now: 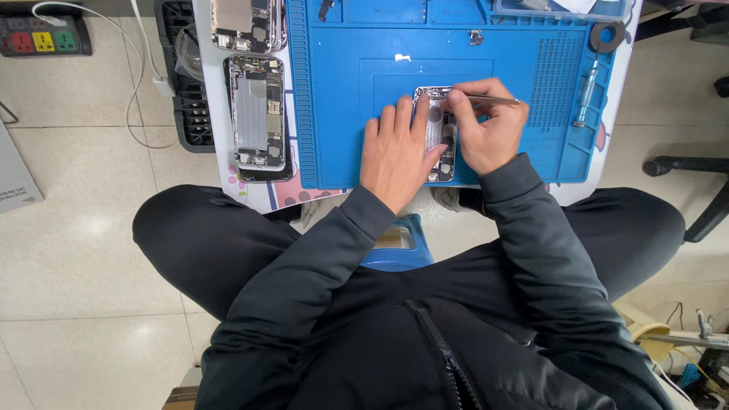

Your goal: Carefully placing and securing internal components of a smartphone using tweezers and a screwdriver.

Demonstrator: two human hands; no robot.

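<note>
Two bare hands work on an opened silver phone on a blue silicone mat: left hand lies flat, fingers released, steadying it; right hand fingers pinch thin metal tweezers over its top.

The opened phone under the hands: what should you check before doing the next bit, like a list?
1. Opened phone lies flat on the blue mat: ok.
2. Left hand rests on the phone, steadying it: ok.
3. Right hand grips the tweezers: ok.
4. Tweezer tip on the right part: cannot tell, fingers hide it.
5. Screwdriver lies on the mat, clear of the hands: ok.
6. Small white bit lies loose on the mat: not ok.
</note>
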